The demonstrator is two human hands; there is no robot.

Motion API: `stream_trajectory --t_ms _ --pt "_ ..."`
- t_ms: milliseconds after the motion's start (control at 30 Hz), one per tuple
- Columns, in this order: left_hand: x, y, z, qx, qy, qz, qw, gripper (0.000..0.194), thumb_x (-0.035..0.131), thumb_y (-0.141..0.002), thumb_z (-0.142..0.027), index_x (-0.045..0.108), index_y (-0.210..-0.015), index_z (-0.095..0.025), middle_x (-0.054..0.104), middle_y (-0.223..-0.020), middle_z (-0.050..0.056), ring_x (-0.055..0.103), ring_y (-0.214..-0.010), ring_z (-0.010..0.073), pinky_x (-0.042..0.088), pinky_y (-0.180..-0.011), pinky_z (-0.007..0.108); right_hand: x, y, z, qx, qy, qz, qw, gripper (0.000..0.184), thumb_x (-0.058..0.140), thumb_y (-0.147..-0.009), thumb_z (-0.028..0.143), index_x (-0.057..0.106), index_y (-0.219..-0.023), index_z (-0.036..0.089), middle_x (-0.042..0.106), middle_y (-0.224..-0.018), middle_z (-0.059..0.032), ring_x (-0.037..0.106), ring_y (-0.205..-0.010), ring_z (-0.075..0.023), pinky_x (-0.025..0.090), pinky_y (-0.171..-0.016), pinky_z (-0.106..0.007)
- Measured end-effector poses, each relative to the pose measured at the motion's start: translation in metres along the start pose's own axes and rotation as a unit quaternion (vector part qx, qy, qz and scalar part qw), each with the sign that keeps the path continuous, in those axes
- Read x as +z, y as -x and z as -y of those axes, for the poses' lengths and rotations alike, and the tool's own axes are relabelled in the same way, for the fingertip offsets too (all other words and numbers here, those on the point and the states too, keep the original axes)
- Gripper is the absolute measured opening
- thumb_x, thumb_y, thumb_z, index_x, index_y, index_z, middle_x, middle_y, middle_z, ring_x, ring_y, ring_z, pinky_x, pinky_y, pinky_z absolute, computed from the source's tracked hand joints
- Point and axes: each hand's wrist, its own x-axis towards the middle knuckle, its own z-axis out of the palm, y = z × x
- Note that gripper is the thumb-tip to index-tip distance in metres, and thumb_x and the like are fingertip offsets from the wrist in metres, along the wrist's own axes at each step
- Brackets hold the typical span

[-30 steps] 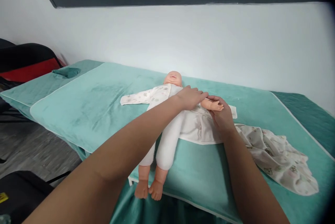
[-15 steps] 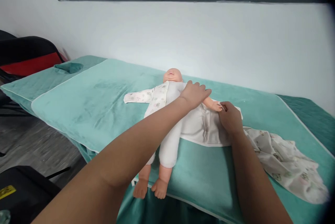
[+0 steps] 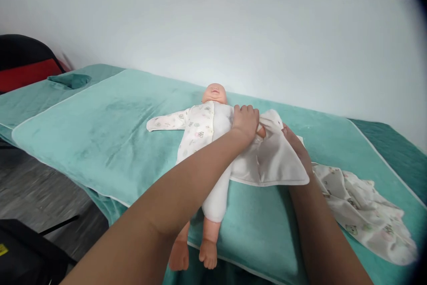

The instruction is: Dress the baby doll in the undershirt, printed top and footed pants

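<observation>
A baby doll [image 3: 213, 94] lies on its back on the green covered bed. A white printed baby shirt [image 3: 196, 131] covers its one side, with that sleeve stretched out to the left. My left hand [image 3: 246, 122] is closed around the doll's arm near the shoulder. Between my hands a bit of the doll's forearm shows among folds of cloth; its hand is hidden. My right hand [image 3: 296, 145] grips the shirt's loose half from behind, raising it with its plain white inside facing me. My right fingers are partly hidden by the cloth.
To the right lies a crumpled printed cloth [image 3: 363, 209]. The green bed [image 3: 110, 129] runs along a white wall [image 3: 200, 31]. A black and red chair [image 3: 30, 69] stands at the far left, and a black object [image 3: 30, 254] sits at the lower left.
My right hand has gone from the doll's hand to the shirt, whose loose half is now lifted around the doll's forearm. My left hand stays at the arm. The view has shifted slightly.
</observation>
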Motion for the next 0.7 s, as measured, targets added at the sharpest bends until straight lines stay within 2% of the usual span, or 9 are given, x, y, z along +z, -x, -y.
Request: stream_trajectory --t_ms 100,167,233,300,400,500,567,700 --pt "-0.004 -0.005 0.009 0.026 0.148 0.062 0.987 0.031 0.060 -0.087 -0.031 0.064 -0.114 -0.016 0.067 -0.120 0.014 0.061 -0.110 0.0302 0.040 -0.099 0.048 0.005 -0.001 0.003 0.036 -0.067 0.018 0.997 0.064 0.080 -0.073 0.056 0.061 -0.131 0.035 0.071 -0.126 -0.0032 0.069 -0.113 -0.0308 0.059 -0.087 -0.042" --pt "-0.014 -0.008 0.021 0.055 0.234 0.074 0.968 0.019 0.053 -0.087 -0.024 0.065 -0.101 -0.020 0.071 -0.108 0.007 0.064 -0.096 0.0241 0.045 -0.088 0.040 0.013 0.004 0.008 0.042 -0.105 0.046 0.993 0.068 0.083 -0.074 0.046 0.058 -0.137 0.036 0.065 -0.137 -0.0032 0.066 -0.118 -0.0304 0.058 -0.089 -0.042" --pt "-0.026 -0.009 0.039 0.072 0.297 0.033 0.952 0.015 0.050 -0.082 -0.015 0.063 -0.089 -0.020 0.072 -0.094 0.004 0.062 -0.083 0.0197 0.044 -0.073 0.033 0.023 0.011 0.012 0.034 -0.136 0.080 0.987 0.070 0.083 -0.075 0.039 0.057 -0.139 0.037 0.059 -0.145 -0.0026 0.064 -0.119 -0.0291 0.057 -0.089 -0.040" --pt "-0.038 -0.006 0.060 0.061 0.337 -0.023 0.939 0.015 0.050 -0.075 -0.008 0.059 -0.080 -0.019 0.069 -0.084 0.003 0.059 -0.076 0.0186 0.041 -0.067 0.031 0.032 0.016 0.013 0.030 -0.158 0.129 0.979 0.073 0.085 -0.074 0.032 0.056 -0.141 0.040 0.054 -0.151 -0.0011 0.066 -0.112 -0.0254 0.056 -0.084 -0.037" --pt "-0.045 0.003 0.090 -0.003 0.326 -0.088 0.941 0.019 0.048 -0.070 -0.002 0.055 -0.073 -0.019 0.065 -0.081 0.003 0.058 -0.079 0.0189 0.043 -0.072 0.032 0.039 0.022 0.012 0.041 -0.184 0.223 0.956 0.075 0.085 -0.075 0.028 0.055 -0.142 0.043 0.054 -0.148 -0.0017 0.066 -0.089 -0.0175 0.052 -0.070 -0.031" --pt "-0.039 0.013 0.109 -0.069 0.308 -0.135 0.939 0.022 0.047 -0.071 0.002 0.053 -0.071 -0.019 0.065 -0.092 0.006 0.059 -0.092 0.0211 0.046 -0.081 0.034 0.044 0.025 0.008 0.050 -0.189 0.306 0.932 0.063 0.080 -0.081 0.033 0.058 -0.141 0.037 0.064 -0.132 -0.0066 0.063 -0.082 -0.0171 0.049 -0.068 -0.032" --pt "-0.034 0.022 0.115 -0.101 0.311 -0.158 0.932 0.022 0.046 -0.076 0.000 0.054 -0.075 -0.020 0.064 -0.099 0.008 0.059 -0.100 0.0223 0.047 -0.085 0.034 0.045 0.025 0.006 0.051 -0.178 0.315 0.931 0.054 0.076 -0.085 0.035 0.061 -0.137 0.033 0.067 -0.120 -0.0081 0.063 -0.084 -0.0187 0.048 -0.069 -0.033" --pt "-0.027 0.050 0.129 -0.110 0.314 -0.192 0.923 0.021 0.043 -0.087 -0.007 0.058 -0.094 -0.021 0.064 -0.110 0.008 0.058 -0.109 0.0218 0.047 -0.095 0.035 0.048 0.023 0.003 0.041 -0.140 0.244 0.959 0.039 0.073 -0.088 0.039 0.068 -0.125 0.029 0.067 -0.107 -0.0066 0.061 -0.078 -0.0172 0.046 -0.066 -0.031"
